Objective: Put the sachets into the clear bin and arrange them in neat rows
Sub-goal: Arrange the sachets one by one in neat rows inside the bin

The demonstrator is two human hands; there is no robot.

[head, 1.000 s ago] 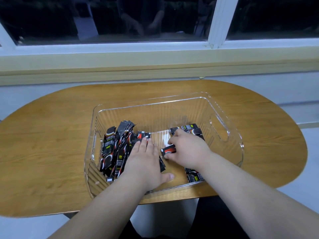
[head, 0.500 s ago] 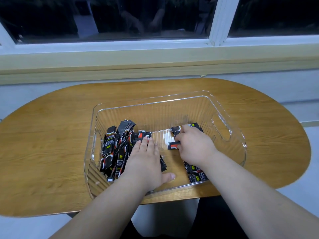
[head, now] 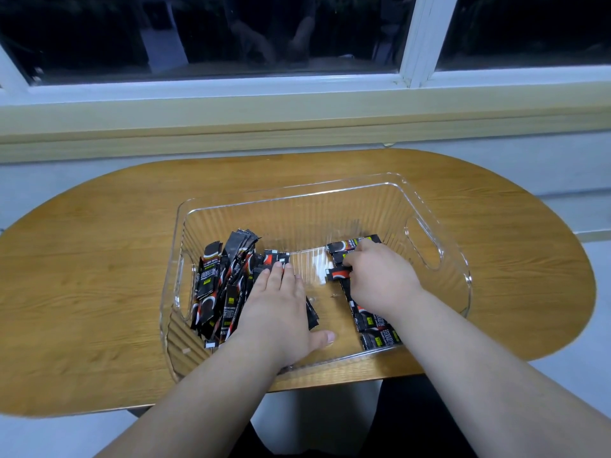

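The sachets are showing black wrappers with a red-and-white swoosh and a small yellow-green patch; white lettering is running along each one, but it is too blurred for me to be reading any brand. My left hand [head: 277, 312] is lying flat, fingers straight and together, pressing on the inner edge of the left heap of sachets [head: 215, 285] — it is covering several of them. My right hand [head: 380, 279] is curling over the right row of sachets [head: 373, 322], its fingertips hidden under the knuckles; it is pinching a red-striped sachet [head: 338, 274] that is sticking out toward the bare middle of the floor; my forearm is hiding part of that row. All of them are sitting inside the clear bin [head: 297, 188], which has ribbed walls and a cut-out handle at each end; the left heap is leaning loosely near the left wall, while the right row is lying flat, running from far to near. The bin is resting on the wooden counter [head: 99, 259].
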